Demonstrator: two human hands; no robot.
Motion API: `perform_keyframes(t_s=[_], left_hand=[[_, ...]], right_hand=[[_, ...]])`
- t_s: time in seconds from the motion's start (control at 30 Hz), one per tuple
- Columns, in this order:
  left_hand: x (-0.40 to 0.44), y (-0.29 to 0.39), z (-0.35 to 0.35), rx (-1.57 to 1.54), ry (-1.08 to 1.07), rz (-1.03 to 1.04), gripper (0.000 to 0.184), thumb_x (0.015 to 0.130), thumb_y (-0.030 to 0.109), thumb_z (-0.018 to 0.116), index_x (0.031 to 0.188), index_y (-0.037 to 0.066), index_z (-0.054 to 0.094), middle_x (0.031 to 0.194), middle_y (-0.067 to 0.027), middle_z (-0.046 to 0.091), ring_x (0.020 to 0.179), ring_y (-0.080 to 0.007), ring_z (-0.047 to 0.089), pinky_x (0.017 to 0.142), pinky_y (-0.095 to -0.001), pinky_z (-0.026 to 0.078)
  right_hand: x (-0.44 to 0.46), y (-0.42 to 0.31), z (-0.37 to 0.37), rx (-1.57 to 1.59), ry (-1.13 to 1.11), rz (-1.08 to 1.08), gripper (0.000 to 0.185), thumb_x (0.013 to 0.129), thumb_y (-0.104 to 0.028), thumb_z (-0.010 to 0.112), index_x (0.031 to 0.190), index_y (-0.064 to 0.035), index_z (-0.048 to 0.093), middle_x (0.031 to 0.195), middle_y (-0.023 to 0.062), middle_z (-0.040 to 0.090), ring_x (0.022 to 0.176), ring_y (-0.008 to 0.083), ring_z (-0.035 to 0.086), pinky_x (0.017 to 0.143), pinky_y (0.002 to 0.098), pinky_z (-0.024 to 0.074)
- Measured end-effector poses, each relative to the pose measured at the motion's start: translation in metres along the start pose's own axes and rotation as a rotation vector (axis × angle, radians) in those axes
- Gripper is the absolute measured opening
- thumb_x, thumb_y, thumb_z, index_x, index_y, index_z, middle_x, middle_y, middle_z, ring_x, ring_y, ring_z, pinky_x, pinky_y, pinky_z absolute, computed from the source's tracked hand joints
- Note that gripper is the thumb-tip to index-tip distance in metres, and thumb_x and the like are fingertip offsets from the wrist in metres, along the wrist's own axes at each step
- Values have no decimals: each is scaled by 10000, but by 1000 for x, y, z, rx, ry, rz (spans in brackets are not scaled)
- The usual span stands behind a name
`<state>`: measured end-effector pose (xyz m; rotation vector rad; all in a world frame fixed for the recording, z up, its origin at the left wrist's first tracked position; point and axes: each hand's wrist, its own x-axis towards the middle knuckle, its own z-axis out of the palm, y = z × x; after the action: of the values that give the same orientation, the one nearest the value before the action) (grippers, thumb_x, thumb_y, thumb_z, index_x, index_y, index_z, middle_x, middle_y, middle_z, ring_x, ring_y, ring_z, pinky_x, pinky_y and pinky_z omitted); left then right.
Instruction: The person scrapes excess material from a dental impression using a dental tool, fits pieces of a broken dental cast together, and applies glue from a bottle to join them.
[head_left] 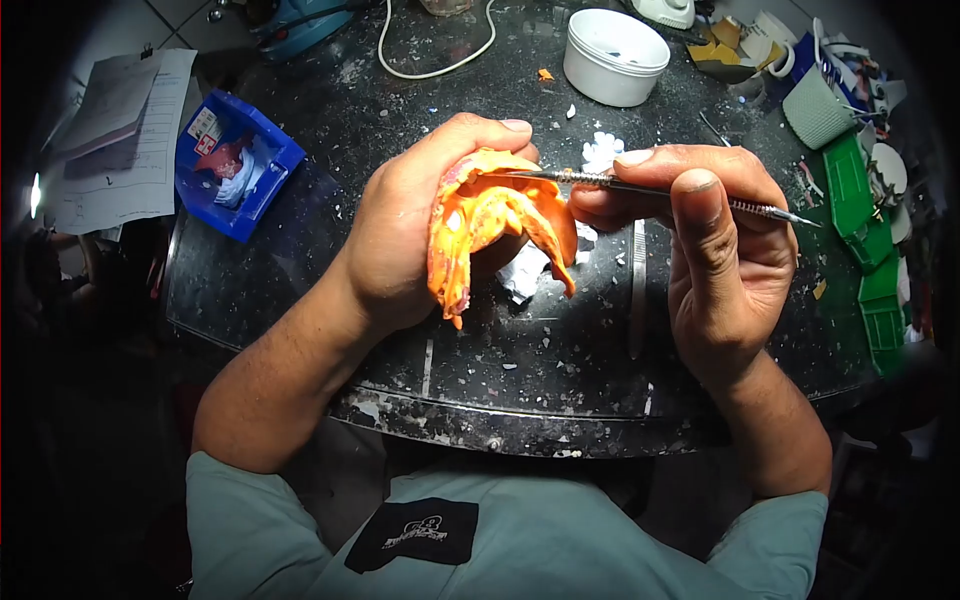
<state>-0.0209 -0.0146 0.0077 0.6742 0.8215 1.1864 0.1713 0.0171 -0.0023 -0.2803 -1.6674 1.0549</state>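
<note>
Orange moulded piece [455, 240]: above the desk [560, 365], your left hand's [395, 225] grip clamped round its side. Metal tool [590, 179]: your right hand's [735, 295] grip pinching its shaft. Advised: shallow, light strokes; thin flaps unstrained.

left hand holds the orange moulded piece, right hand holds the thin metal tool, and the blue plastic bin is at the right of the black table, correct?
No, the head view shows the blue plastic bin at the left of the black table. The left hand does hold the orange moulded piece, and the right hand the thin metal tool.
</note>
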Motion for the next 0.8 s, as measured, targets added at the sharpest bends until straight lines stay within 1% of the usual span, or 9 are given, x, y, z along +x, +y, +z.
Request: perform_keyframes(t_s=[0.07, 0.2, 0.3, 0.4, 0.5, 0.53, 0.6, 0.7, 0.8], left_hand=[[0, 0, 0, -21, 14, 2, 333, 1007, 237, 375, 702, 117, 435, 624, 6, 417, 552, -114, 468, 568, -265, 433], [1, 2, 0, -75, -27, -39, 331, 1007, 235, 375, 704, 116, 436, 619, 2, 415, 544, -132, 479, 572, -280, 447], [2, 1, -4, -54, -52, -16, 348, 1014, 247, 369, 698, 118, 437, 612, 2, 413, 546, -137, 483, 568, -280, 444], [9, -5, -23, -84, -304, 14, 277, 972, 305, 518, 861, 65, 602, 735, -2, 587, 613, -67, 572, 549, -197, 456], [7, -6, -18, -104, -246, -13, 279, 975, 312, 512, 846, 78, 595, 717, 8, 576, 586, -59, 554, 524, -192, 436], [6, -4, -13, -79, -204, -20, 298, 991, 298, 461, 782, 98, 532, 672, 8, 512, 562, -76, 502, 527, -215, 415], [2, 2, -2, -32, -121, -34, 395, 1024, 270, 358, 654, 139, 406, 581, 9, 384, 516, -111, 398, 532, -261, 373], [0, 3, 5, -40, 4, -43, 406, 1025, 276, 355, 646, 137, 399, 578, 9, 377, 522, -106, 397, 533, -259, 367], [1, 4, 8, -13, 21, -4, 411, 1024, 286, 358, 642, 142, 398, 562, 15, 373, 502, -100, 391, 502, -250, 349]], right_hand=[[0, 0, 0, 25, -5, 5, 307, 1029, -226, 468, 1041, 54, 594, 946, 159, 664, 838, 259, 713, 751, 363, 587], [0, -1, 0, 68, 1, 36, 316, 1032, -236, 457, 1047, 48, 595, 956, 156, 663, 845, 259, 713, 755, 367, 591], [0, -2, 1, 103, 16, 60, 320, 1035, -243, 449, 1046, 42, 594, 962, 152, 661, 851, 260, 714, 758, 370, 594], [0, -2, 1, 155, 19, 69, 318, 1035, -241, 446, 1043, 41, 590, 970, 152, 655, 855, 267, 714, 761, 375, 598], [-1, -4, 2, 122, -12, 54, 313, 1035, -235, 445, 1042, 45, 585, 981, 157, 647, 859, 279, 713, 763, 383, 600], [-1, -5, 1, 94, -24, 30, 309, 1034, -230, 446, 1041, 47, 583, 984, 160, 643, 845, 281, 712, 760, 384, 601], [0, -6, 0, 39, -44, -20, 300, 1032, -219, 449, 1039, 51, 580, 990, 166, 635, 815, 286, 709, 753, 388, 602], [1, -7, -3, -55, -50, -100, 292, 1030, -211, 451, 1025, 52, 578, 973, 165, 635, 784, 271, 703, 728, 370, 596], [1, -9, -6, -174, -65, -156, 288, 1029, -208, 453, 1017, 51, 578, 961, 164, 639, 790, 261, 701, 719, 353, 587]])
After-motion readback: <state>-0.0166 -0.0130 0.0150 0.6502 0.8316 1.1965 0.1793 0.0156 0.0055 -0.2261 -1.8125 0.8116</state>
